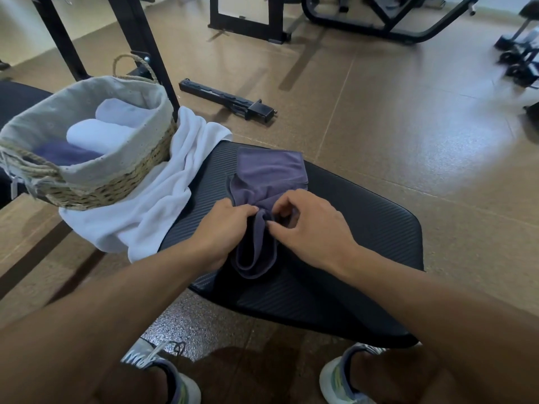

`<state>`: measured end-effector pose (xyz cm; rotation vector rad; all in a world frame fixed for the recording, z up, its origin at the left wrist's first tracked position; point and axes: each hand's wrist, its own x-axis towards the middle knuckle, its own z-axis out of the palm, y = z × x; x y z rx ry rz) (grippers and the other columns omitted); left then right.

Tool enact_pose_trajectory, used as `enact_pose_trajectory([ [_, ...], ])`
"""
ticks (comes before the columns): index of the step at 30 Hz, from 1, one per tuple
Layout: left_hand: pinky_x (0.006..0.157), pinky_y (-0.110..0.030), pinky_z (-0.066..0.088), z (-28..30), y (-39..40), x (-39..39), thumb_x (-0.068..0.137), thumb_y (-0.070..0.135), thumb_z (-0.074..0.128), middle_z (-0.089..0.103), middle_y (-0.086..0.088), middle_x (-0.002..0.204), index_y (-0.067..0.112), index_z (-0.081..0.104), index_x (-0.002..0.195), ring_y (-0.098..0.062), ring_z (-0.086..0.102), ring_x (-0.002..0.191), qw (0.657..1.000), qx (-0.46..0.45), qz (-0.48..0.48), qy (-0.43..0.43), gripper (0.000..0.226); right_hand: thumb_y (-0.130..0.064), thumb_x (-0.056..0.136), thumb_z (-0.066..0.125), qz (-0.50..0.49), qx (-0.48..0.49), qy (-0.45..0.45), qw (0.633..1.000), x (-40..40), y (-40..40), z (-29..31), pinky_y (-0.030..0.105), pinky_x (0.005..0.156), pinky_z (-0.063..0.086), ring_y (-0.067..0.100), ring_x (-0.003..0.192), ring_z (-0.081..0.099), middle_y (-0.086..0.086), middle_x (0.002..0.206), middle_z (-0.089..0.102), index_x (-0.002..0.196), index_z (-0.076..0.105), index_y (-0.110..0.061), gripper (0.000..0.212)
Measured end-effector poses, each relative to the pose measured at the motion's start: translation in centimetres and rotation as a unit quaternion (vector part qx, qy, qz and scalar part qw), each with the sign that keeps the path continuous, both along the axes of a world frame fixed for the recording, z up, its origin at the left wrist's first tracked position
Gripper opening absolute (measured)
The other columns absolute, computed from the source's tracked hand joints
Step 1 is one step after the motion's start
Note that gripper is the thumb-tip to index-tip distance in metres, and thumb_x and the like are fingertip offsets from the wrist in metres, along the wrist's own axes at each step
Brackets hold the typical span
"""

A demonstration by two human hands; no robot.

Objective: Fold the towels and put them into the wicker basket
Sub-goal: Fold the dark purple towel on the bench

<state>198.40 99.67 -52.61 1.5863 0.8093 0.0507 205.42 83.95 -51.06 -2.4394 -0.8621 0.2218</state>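
Observation:
A purple-grey towel (pixel 269 173) lies partly folded on a black padded bench (pixel 364 228). My left hand (pixel 224 228) grips its bunched near end from the left. My right hand (pixel 309 228) pinches the same bunch from the right with thumb and fingertips. A loop of the towel hangs below my hands toward me. The wicker basket (pixel 116 188), cloth-lined, stands at the left and holds two rolled white towels (pixel 96 135) and a purple one (pixel 65 154). An unfolded white towel (pixel 163 199) lies between the basket and the bench pad.
A black metal bar (pixel 230 100) lies on the brown floor beyond the bench. Black gym machine frames (pixel 250 27) stand at the back and behind the basket. My two shoes (pixel 163 371) are on the floor under the bench's near edge.

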Motion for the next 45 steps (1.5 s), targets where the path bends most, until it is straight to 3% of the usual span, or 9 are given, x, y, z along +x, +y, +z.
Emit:
enact_pose_trajectory([
  [3,0.096,-0.053,0.053,-0.8,0.2,-0.1,0.059,0.056,0.065,0.076,-0.002,0.105,0.021,0.071,0.104,-0.026,0.07,0.102,0.999,0.026,-0.034,0.017,0.057,-0.049,0.085,0.067,0.008,-0.027,-0.014,0.999,-0.5,-0.2,0.1,0.034,0.08,0.052,0.002,0.084,0.058,-0.02,0.09,0.062,0.093,0.061,-0.036,0.016],
  [6,0.095,-0.05,0.053,0.1,-0.4,-0.4,0.065,0.059,0.06,0.076,0.0,0.102,0.02,0.072,0.101,-0.024,0.07,0.1,0.995,0.075,-0.058,0.027,0.054,-0.041,0.085,0.067,-0.014,-0.025,-0.002,1.0,-0.4,-0.3,0.5,0.036,0.079,0.054,0.004,0.079,0.061,-0.019,0.082,0.063,0.087,0.061,-0.033,0.01],
  [12,0.073,-0.025,0.048,1.0,-1.9,-1.0,0.099,0.028,0.057,0.075,-0.002,0.091,0.012,0.072,0.096,-0.017,0.068,0.089,0.978,0.17,-0.122,0.012,0.022,-0.033,0.08,0.066,-0.014,-0.049,0.06,0.997,-0.1,-2.0,2.4,0.037,0.072,0.055,0.008,0.075,0.061,-0.013,0.076,0.065,0.084,0.054,-0.031,0.013],
  [20,0.077,-0.03,0.037,1.3,-3.9,-1.8,0.104,0.033,0.048,0.07,-0.006,0.113,0.028,0.054,0.1,-0.03,0.063,0.109,0.926,0.276,-0.257,0.009,0.009,-0.044,0.082,0.063,0.073,-0.328,0.071,0.939,-0.8,-5.3,3.0,0.033,0.073,0.043,0.02,0.09,0.061,-0.011,0.092,0.062,0.088,0.056,-0.033,0.014],
  [24,0.109,-0.032,0.032,1.2,-4.3,-1.9,0.107,0.033,0.041,0.051,-0.002,0.15,0.025,0.049,0.141,-0.025,0.034,0.147,0.909,0.28,-0.308,0.01,0.036,-0.041,0.083,0.067,0.103,-0.365,0.081,0.922,-1.0,-5.9,3.2,0.034,0.077,0.049,0.018,0.092,0.062,-0.012,0.093,0.064,0.087,0.061,-0.032,0.011],
  [29,0.125,-0.036,0.014,0.5,-4.0,-1.8,0.107,0.035,0.043,0.036,0.008,0.161,0.024,0.047,0.146,-0.016,0.004,0.156,0.877,0.287,-0.385,0.015,0.041,-0.05,0.077,0.078,0.128,-0.403,0.089,0.902,-0.9,-6.5,3.5,0.039,0.084,0.056,0.016,0.093,0.064,-0.012,0.092,0.067,0.087,0.068,-0.032,0.023],
  [35,0.127,-0.041,0.006,0.2,-3.2,-1.9,0.094,0.023,0.065,0.019,0.011,0.167,0.037,0.035,0.153,-0.013,-0.006,0.155,0.842,0.312,-0.44,0.015,0.068,-0.046,0.076,0.082,0.127,-0.337,0.105,0.927,-0.2,-6.5,4.5,0.03,0.079,0.054,-0.003,0.081,0.061,-0.022,0.079,0.069,0.08,0.071,-0.04,0.013],
  [40,0.126,-0.046,-0.003,-0.3,-3.0,-2.1,0.084,0.049,0.074,0.0,0.009,0.169,0.043,0.03,0.153,-0.019,-0.018,0.154,0.774,0.37,-0.512,0.042,0.082,-0.055,0.066,0.084,0.08,-0.398,0.055,0.912,1.1,-7.7,5.2,0.031,0.074,0.054,0.006,0.082,0.064,-0.017,0.074,0.068,0.077,0.073,-0.038,0.023],
  [45,0.125,-0.043,-0.008,-0.8,-3.1,-2.3,0.084,0.057,0.07,-0.006,0.008,0.169,0.044,0.026,0.155,-0.02,-0.021,0.153,0.757,0.398,-0.517,0.041,0.085,-0.058,0.069,0.082,0.071,-0.311,0.016,0.948,1.6,-7.7,4.8,0.03,0.07,0.045,0.007,0.092,0.062,-0.02,0.093,0.063,0.091,0.058,-0.037,0.039],
])
